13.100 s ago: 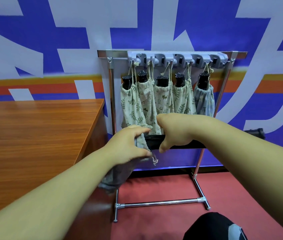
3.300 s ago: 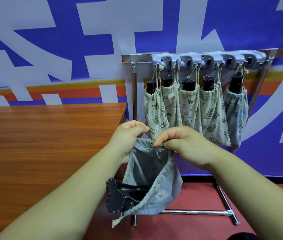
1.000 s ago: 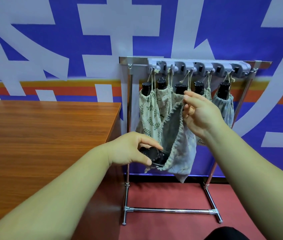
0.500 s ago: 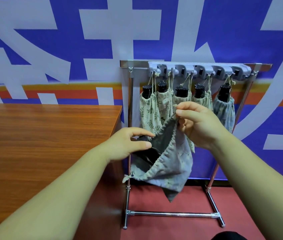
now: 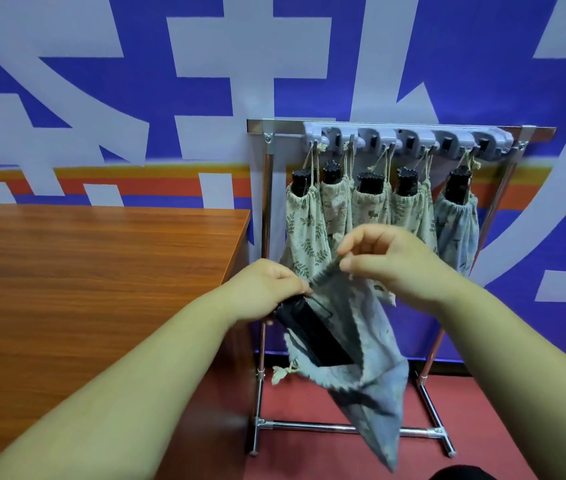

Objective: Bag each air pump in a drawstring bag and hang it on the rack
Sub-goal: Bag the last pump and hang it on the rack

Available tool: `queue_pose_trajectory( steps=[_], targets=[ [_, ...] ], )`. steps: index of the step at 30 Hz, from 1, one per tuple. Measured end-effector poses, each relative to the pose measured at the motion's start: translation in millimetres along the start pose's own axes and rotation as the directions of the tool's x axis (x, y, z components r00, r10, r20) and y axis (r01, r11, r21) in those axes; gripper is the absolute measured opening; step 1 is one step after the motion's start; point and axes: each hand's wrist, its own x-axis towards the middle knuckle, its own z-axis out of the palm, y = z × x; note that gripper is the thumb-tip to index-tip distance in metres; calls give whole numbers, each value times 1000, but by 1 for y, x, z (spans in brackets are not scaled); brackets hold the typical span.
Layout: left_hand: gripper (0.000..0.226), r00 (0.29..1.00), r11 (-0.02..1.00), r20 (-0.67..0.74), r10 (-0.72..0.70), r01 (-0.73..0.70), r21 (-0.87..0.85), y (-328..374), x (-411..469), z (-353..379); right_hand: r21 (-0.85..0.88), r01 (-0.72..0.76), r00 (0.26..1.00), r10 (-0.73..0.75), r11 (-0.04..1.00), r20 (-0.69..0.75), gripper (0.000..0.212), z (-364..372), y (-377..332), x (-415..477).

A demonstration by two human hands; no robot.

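Against a blue-and-white printed wall (image 5: 205,81) with an orange stripe, a bare wood-grain counter (image 5: 84,271) fills the left of the scene, smooth and square-edged. To its right stands the rack (image 5: 267,209), made of polished chrome tube and topped by a grey moulded plastic hook strip (image 5: 409,140).

Five hung bags (image 5: 304,237) already dangle there by their cords. Four are of pale cloth with a leaf or small-figure print and the far-right one is grey-blue. Each is gathered round a black ribbed pump top. Whether a hook is free for another cannot be made out.

The job appears nearly done, with a sixth under way in front of the rack. A limp, soft-woven grey bag (image 5: 375,362) sags to a point near the floor, its mouth held wide. The air pump (image 5: 312,327), a matte black cylinder, slants into it with roughly its lower half inside.

The left hand (image 5: 264,289) has its grip clamped on the pump's upper end at the bag's mouth. The right hand (image 5: 388,261) has its grip pinched together on the far rim of the cloth. A frayed, knotted cord (image 5: 281,372) hangs loose at the near left. Seating the pump, cinching the cord and hanging the bag remain to be done.
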Motion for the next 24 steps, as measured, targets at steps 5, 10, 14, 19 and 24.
queue_pose_trajectory(
  steps=[5, 10, 14, 19, 24],
  targets=[
    [24, 972, 975, -142, -186, 164, -153, -4, 6, 4, -218, 2, 991, 28, 976, 134, 17, 6, 17, -16],
    [21, 894, 899, -288, -342, 223, -376, -1, 10, 1, -280, 5, 978, 53, 960, 200, 19, 24, 30, -28],
    [20, 868, 849, -307, -391, 211, -485, 2, 10, -1, -444, 41, 995, 2, 895, 96, 38, 40, 41, -32],
    [19, 856, 805, -297, -422, 204, -558, 3, 12, -2, -646, 203, 977, -192, 736, 89, 47, 52, 58, -33],
    [21, 862, 796, -276, -425, 211, -568, 4, 9, -3, -720, 178, 952, -304, 671, -47, 33, 56, 70, -25]
  ],
)
